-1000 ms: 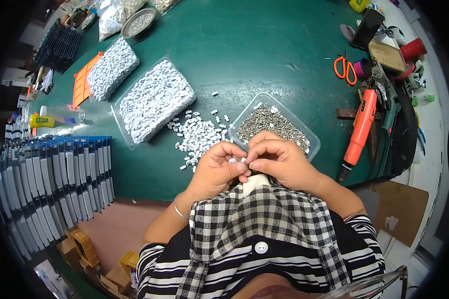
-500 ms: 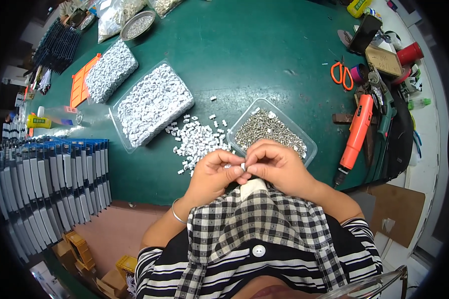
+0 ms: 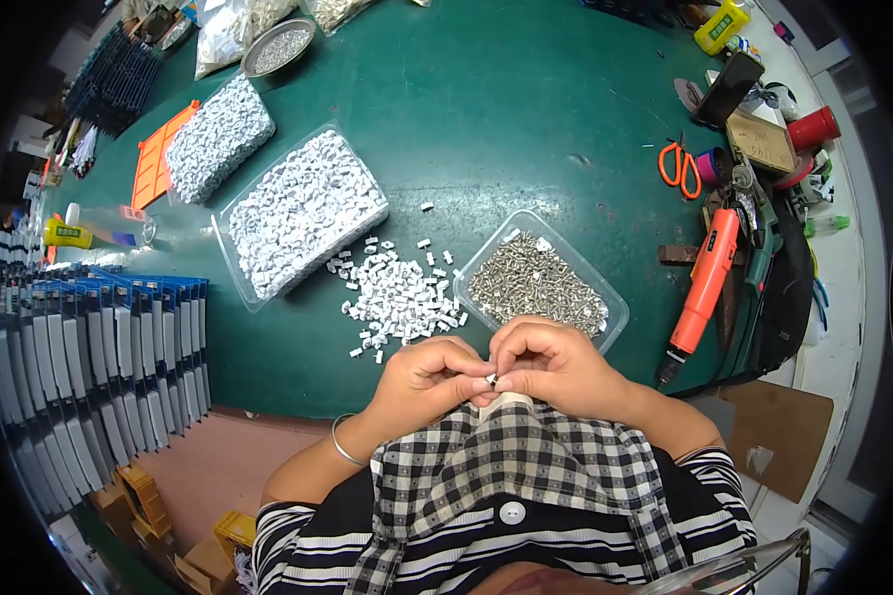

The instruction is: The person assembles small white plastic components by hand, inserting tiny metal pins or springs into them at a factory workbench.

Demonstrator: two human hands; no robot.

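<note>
Head view: a person's two bare hands meet just inside the near edge of a green surface (image 3: 466,129).
Left hand: the left hand (image 3: 429,382) comes in over the near edge, thumb and forefinger pinched narrow on a small white piece (image 3: 492,379).
Right hand: the right hand (image 3: 564,375) faces it, thumb and forefinger drawn together on the other side of the same piece — the remaining fingers curl inward.
Piece in hand: it sits between the two sets of fingertips, near the middle of the near edge; a dark spot shows on it, too small to make out.
Wrist and front: a silver bangle (image 3: 343,441) circles the left wrist; a checked apron (image 3: 511,456) lies below the hands.
Loose pile: white pieces (image 3: 397,293) lie scattered beyond the left hand, between two clear containers.
Screws: metal screws (image 3: 536,283) fill a clear tub (image 3: 622,319) just beyond the right hand, set askew to the near edge.
White heap: a clear tray (image 3: 230,266) holds many more such pieces, nearer the left edge.
Right edge: an orange power screwdriver (image 3: 706,283) lies along it, black tip toward the near right corner — orange-handled scissors (image 3: 680,171) rest farther up.
Near left corner: grey strips (image 3: 99,347) stand racked in rows.
</note>
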